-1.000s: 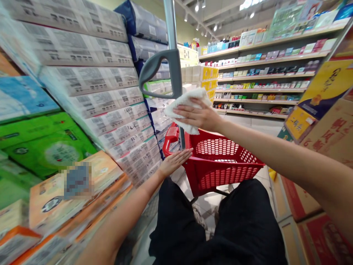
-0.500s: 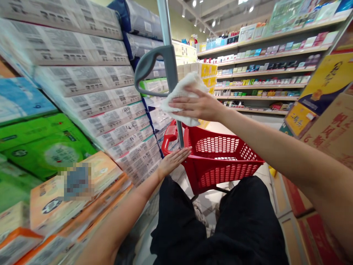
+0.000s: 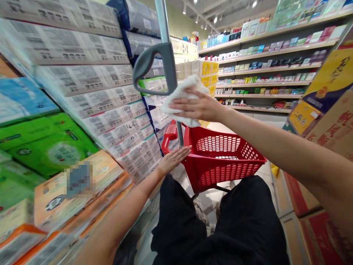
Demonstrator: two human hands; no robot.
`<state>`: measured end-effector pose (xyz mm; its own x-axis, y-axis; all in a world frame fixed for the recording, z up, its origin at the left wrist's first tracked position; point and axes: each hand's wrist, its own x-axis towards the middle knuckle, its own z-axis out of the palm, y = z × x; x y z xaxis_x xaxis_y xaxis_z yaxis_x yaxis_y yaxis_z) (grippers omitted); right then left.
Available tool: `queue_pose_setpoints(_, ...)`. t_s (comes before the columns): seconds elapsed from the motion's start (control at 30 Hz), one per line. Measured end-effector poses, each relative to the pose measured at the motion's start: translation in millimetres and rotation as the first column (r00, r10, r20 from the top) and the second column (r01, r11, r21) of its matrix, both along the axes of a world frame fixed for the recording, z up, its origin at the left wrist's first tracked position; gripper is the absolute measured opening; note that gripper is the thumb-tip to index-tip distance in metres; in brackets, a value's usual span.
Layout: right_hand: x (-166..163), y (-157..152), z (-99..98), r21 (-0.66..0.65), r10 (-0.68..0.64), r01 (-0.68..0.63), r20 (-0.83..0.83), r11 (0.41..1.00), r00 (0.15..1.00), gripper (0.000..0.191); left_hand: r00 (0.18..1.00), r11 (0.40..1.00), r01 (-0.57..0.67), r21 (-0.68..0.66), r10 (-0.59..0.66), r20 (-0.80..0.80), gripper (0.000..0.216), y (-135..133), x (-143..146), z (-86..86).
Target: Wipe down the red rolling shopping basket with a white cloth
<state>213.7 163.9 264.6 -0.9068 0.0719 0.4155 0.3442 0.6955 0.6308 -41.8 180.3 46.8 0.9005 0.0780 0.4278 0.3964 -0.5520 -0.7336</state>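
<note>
A red plastic shopping basket cart [image 3: 228,173] with perforated sides stands in front of my knees. From its end rises a metal pole [image 3: 162,22] with a grey loop handle [image 3: 170,68]. My right hand [image 3: 193,106] holds a white cloth [image 3: 190,86] against the pole just below that loop, hiding part of the pole. My left hand [image 3: 175,160] lies with its fingers stretched along the basket's near left rim, by the foot of the pole. Left of the pole's foot is the cart's red handle [image 3: 168,138].
Tall stacks of wrapped packs [image 3: 91,77] rise on the left, with green packs [image 3: 49,147] and orange packs [image 3: 79,191] nearer. Stocked shelves [image 3: 264,77] run along the back. Cardboard cartons [image 3: 336,121] line the right side. Tiled floor shows under the cart.
My view has shifted slightly. The grey loop handle appears a little further left and higher, while both hands keep nearly the same places and the cloth stays against the pole.
</note>
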Motion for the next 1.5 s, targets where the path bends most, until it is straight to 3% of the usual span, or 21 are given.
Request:
queue_pose_setpoints(0.03, -3.4, -0.3, 1.6, 0.003, -0.011, 0.011, -0.063, 1.0, 0.998, 0.057, 1.0, 1.0, -0.001, -0.009, 0.001, -0.001, 0.067, -0.1, -0.1, -0.3)
queue_pose_setpoints(0.1, -10.1, -2.6, -14.6, -0.02, -0.041, 0.038, -0.128, 0.999, 0.991, 0.054, 1.0, 0.998, 0.0, -0.06, 0.0, -0.005, 0.067, 1.7, -0.4, -2.6)
queue_pose_setpoints(0.23, -14.7, -10.4, -83.3, -0.21, -0.123, 0.126, 0.028, 0.97, 0.992, 0.048, 0.999, 0.977, 0.01, -0.215, -0.019, -0.037, 0.06, 10.3, -1.4, -9.2)
queue_pose_setpoints(0.33, -8.8, -19.8, -117.5, -0.333, -0.135, 0.143, 0.047, 0.932, 0.99, 0.048, 0.998, 0.971, 0.011, -0.237, -0.026, -0.059, 0.055, 13.3, -2.1, -8.5)
queue_pose_setpoints(0.43, -1.5, -38.3, -134.1, -0.331, -0.22, 0.122, -0.281, 0.936, 0.934, 0.05, 0.999, 0.971, 0.004, -0.238, -0.016, -0.049, 0.06, 4.8, 0.1, -1.9)
queue_pose_setpoints(0.5, -1.0, -55.0, -149.0, -0.334, -0.342, 0.163, -0.6, 0.928, 0.723, 0.051, 1.0, 0.969, -0.028, -0.246, 0.024, -0.02, 0.065, -8.0, 5.1, 1.8)
queue_pose_setpoints(0.57, -6.0, -70.8, -172.1, -0.445, -0.479, 0.195, -0.722, 0.874, 0.5, 0.054, 0.995, 0.965, -0.073, -0.252, 0.086, 0.042, 0.065, -24.3, 13.5, 2.3)
queue_pose_setpoints(0.6, -10.4, -77.4, -186.1, -0.516, -0.546, 0.204, -0.697, 0.832, 0.466, 0.055, 0.99, 0.959, -0.102, -0.265, 0.125, 0.072, 0.064, -32.7, 18.7, 1.1)
queue_pose_setpoints(0.73, -35.3, -92.0, -238.9, -0.733, -0.767, 0.288, -0.475, 0.616, 0.431, 0.075, 0.946, 0.912, -0.197, -0.361, 0.274, 0.176, 0.061, -60.6, 38.8, -8.9)
queue_pose_setpoints(0.8, -45.3, -95.3, -255.5, -0.754, -0.792, 0.306, -0.437, 0.581, 0.426, 0.085, 0.934, 0.889, -0.196, -0.413, 0.298, 0.198, 0.062, -69.5, 45.0, -15.0)
queue_pose_setpoints(0.97, -25.6, -108.8, -281.9, -0.721, -0.801, 0.366, -0.459, 0.588, 0.384, 0.091, 0.905, 0.844, -0.157, -0.512, 0.331, 0.268, 0.071, -81.5, 50.6, -27.4)
queue_pose_setpoints(1.1, 28.1, -126.9, -308.0, -0.719, -0.848, 0.45, -0.471, 0.529, 0.244, 0.087, 0.86, 0.817, -0.128, -0.563, 0.374, 0.347, 0.079, -87.0, 58.0, -35.7)
queue_pose_setpoints(1.2, 49.7, -133.9, -316.1, -0.738, -0.871, 0.475, -0.467, 0.479, 0.153, 0.085, 0.812, 0.812, -0.117, -0.572, 0.41, 0.416, 0.083, -90.6, 67.2, -42.7)
queue_pose_setpoints(1.27, 42.5, -130.9, -310.5, -0.76, -0.88, 0.46, -0.459, 0.458, 0.118, 0.082, 0.791, 0.814, -0.113, -0.569, 0.42, 0.445, 0.084, -92.5, 71.9, -46.7)
queue_pose_setpoints(1.33, 19.3, -122.5, -297.7, -0.781, -0.88, 0.415, -0.454, 0.467, 0.138, 0.08, 0.785, 0.814, -0.127, -0.567, 0.431, 0.444, 0.083, -94.0, 73.9, -48.7)
queue_pose_setpoints(1.5, -52.0, -102.8, -263.8, -0.774, -0.805, 0.246, -0.511, 0.584, 0.302, 0.078, 0.801, 0.817, -0.163, -0.554, 0.437, 0.408, 0.076, -96.6, 69.2, -45.4)
